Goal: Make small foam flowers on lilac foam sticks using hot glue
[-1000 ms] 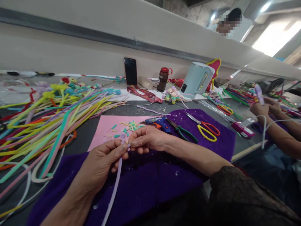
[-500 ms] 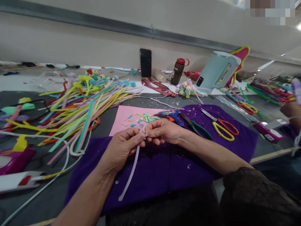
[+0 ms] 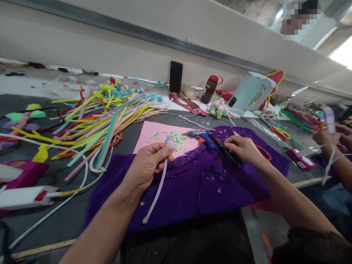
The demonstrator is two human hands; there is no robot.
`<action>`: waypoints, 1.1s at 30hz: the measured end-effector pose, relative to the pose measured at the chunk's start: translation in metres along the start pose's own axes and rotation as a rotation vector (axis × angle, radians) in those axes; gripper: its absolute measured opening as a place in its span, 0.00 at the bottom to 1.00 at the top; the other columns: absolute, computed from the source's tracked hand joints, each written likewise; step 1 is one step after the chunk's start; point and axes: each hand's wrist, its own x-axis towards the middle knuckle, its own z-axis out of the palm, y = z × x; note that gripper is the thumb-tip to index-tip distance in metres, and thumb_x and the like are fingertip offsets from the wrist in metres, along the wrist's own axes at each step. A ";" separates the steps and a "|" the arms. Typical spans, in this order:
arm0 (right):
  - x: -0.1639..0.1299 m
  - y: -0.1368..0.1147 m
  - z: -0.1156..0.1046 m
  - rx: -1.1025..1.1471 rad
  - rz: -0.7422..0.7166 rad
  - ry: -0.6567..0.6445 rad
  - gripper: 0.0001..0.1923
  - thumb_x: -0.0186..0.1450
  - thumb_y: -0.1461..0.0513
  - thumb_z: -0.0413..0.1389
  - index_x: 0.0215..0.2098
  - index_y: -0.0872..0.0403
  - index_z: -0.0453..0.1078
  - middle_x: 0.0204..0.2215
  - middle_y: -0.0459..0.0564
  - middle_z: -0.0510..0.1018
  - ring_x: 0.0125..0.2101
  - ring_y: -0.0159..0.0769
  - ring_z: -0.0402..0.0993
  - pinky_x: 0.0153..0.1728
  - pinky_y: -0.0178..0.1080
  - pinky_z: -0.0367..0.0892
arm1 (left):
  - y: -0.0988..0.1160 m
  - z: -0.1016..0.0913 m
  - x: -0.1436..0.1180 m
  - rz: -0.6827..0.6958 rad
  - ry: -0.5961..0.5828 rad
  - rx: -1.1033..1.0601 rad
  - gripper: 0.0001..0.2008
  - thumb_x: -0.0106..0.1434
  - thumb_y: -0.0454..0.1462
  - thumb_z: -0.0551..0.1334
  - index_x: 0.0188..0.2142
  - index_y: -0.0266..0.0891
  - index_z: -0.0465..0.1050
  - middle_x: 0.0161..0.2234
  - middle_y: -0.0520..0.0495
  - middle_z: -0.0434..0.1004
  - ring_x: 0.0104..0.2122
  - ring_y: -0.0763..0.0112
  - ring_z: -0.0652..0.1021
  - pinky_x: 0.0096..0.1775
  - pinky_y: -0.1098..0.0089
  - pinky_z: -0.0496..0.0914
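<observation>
My left hand [image 3: 152, 159] pinches a lilac pipe cleaner [image 3: 158, 196] whose long end hangs down over the purple cloth [image 3: 176, 198]. A small lilac piece shows by its fingertips. Over the right part of the cloth is my right hand [image 3: 239, 146], fingers bent and thumb pressed to them. It covers most of a pair of scissors; only the blade tip and a red handle [image 3: 265, 153] show. Whether it grips them is hidden. Green-handled pliers [image 3: 231, 156] lie just left of and below its fingertips, beside a blue glue gun [image 3: 205, 137].
Bits of cut pipe cleaner lie on a pink sheet [image 3: 143, 137]. A heap of coloured pipe cleaners [image 3: 110, 121] spreads at left. Behind stand a phone [image 3: 176, 77], a bottle [image 3: 210, 88] and a pale kettle [image 3: 250, 93]. Another person's hands [image 3: 328, 137] are at far right.
My right hand has let go of the lilac pipe cleaner and moved right, over the scissors. My left hand still holds the pipe cleaner. The camera view has shifted slightly.
</observation>
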 end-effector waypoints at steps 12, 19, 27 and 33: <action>0.013 -0.023 0.021 -0.250 -0.045 -0.011 0.17 0.61 0.52 0.48 0.34 0.54 0.72 0.28 0.49 0.77 0.27 0.33 0.70 0.27 0.33 0.58 | -0.001 -0.001 0.002 -0.007 -0.001 0.028 0.11 0.50 0.40 0.65 0.21 0.34 0.68 0.18 0.54 0.68 0.12 0.87 0.58 0.12 0.81 0.49; 0.051 -0.032 0.050 -0.417 0.049 -0.154 0.20 0.58 0.50 0.49 0.26 0.56 0.73 0.23 0.52 0.75 0.24 0.36 0.69 0.22 0.34 0.52 | 0.001 -0.007 0.000 -0.046 -0.058 -0.150 0.13 0.52 0.41 0.64 0.21 0.33 0.67 0.18 0.55 0.65 0.12 0.88 0.56 0.12 0.81 0.48; 0.039 -0.027 0.034 -0.214 0.098 -0.046 0.15 0.56 0.54 0.50 0.29 0.56 0.73 0.24 0.48 0.75 0.24 0.34 0.70 0.23 0.33 0.58 | 0.001 -0.009 -0.002 -0.040 -0.042 -0.211 0.13 0.52 0.42 0.64 0.22 0.34 0.66 0.18 0.55 0.65 0.11 0.88 0.56 0.12 0.81 0.48; 0.025 -0.026 0.037 0.529 0.182 -0.066 0.12 0.54 0.55 0.56 0.30 0.55 0.67 0.18 0.44 0.70 0.18 0.31 0.66 0.19 0.32 0.59 | -0.001 -0.007 -0.002 0.002 -0.006 -0.160 0.13 0.52 0.42 0.64 0.22 0.34 0.66 0.19 0.55 0.67 0.11 0.87 0.58 0.12 0.80 0.48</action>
